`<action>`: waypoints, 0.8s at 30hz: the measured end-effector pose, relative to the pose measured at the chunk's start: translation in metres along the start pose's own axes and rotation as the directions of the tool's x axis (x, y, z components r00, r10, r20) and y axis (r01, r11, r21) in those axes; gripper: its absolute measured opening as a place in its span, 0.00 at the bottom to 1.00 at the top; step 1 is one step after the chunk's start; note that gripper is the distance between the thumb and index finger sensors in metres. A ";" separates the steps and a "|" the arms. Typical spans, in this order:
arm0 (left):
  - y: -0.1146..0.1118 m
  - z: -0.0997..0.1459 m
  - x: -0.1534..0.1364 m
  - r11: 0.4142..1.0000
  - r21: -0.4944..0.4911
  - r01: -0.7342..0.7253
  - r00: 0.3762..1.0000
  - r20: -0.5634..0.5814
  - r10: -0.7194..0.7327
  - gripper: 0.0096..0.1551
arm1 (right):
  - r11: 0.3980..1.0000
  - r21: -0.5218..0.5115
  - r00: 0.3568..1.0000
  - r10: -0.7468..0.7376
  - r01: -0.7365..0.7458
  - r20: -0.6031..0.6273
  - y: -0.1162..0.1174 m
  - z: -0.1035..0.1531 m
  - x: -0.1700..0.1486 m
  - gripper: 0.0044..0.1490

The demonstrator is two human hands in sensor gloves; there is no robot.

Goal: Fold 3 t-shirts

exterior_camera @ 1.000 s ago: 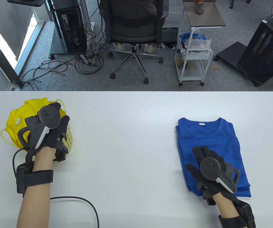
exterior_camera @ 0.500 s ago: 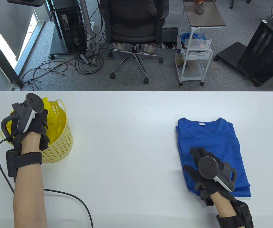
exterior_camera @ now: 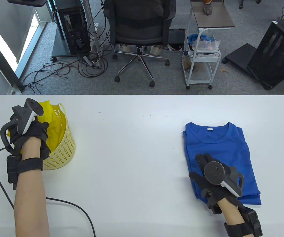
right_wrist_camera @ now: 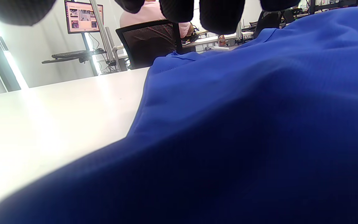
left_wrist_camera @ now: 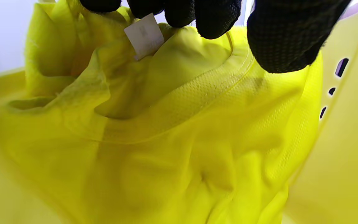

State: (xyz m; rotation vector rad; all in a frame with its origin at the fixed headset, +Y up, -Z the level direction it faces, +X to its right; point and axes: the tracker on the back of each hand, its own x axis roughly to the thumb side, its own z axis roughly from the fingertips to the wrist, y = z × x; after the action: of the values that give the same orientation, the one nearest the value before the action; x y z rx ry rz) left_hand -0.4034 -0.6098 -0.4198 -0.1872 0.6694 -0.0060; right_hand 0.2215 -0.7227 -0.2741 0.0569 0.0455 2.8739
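table (exterior_camera: pixel 137 148) first: blue shirt (exterior_camera: pixel 220 148) folded at lower right, right hand (exterior_camera: pixel 213 180) flat on it. left hand (exterior_camera: pixel 28 133) has dipped into the basket (exterior_camera: pixel 65 145), upper left, now clutching the yellow shirt (left_wrist_camera: pixel 166 124), second fold coming.

The white table (exterior_camera: pixel 137 153) bears a yellow basket (exterior_camera: pixel 63 145), a folded blue t-shirt (exterior_camera: pixel 220 148) and a black cable (exterior_camera: pixel 77 209).

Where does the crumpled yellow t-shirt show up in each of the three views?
Table view: crumpled yellow t-shirt at far left, bunched in the pale yellow perforated plastic basket, gripped by the left hand.
Left wrist view: it fills most of the frame, white tag near the top.
Right wrist view: not in it.
Shared landmark: the basket, its perforated wall at the right edge of the left wrist view.
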 end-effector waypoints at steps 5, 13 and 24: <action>-0.004 -0.005 0.001 0.999 -0.045 0.026 0.999 -0.032 -0.028 0.44 | 1.000 0.004 1.000 -0.005 0.005 -0.003 -0.001 0.000 -0.001 0.49; -0.006 -0.010 0.003 0.996 -0.079 0.049 0.997 -0.055 -0.054 0.41 | 0.999 0.000 0.999 -0.043 0.043 -0.005 -0.003 0.000 -0.005 0.49; -0.005 -0.009 0.004 0.997 -0.065 0.046 0.997 -0.063 -0.050 0.23 | 0.995 -0.039 0.995 -0.095 0.094 -0.011 -0.012 0.003 -0.012 0.48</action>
State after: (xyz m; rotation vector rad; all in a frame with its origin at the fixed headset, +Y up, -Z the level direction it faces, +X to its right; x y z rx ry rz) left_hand -0.4061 -0.6162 -0.4285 -0.2649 0.7300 -0.0370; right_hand 0.2363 -0.7144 -0.2718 0.0277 -0.0044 2.7795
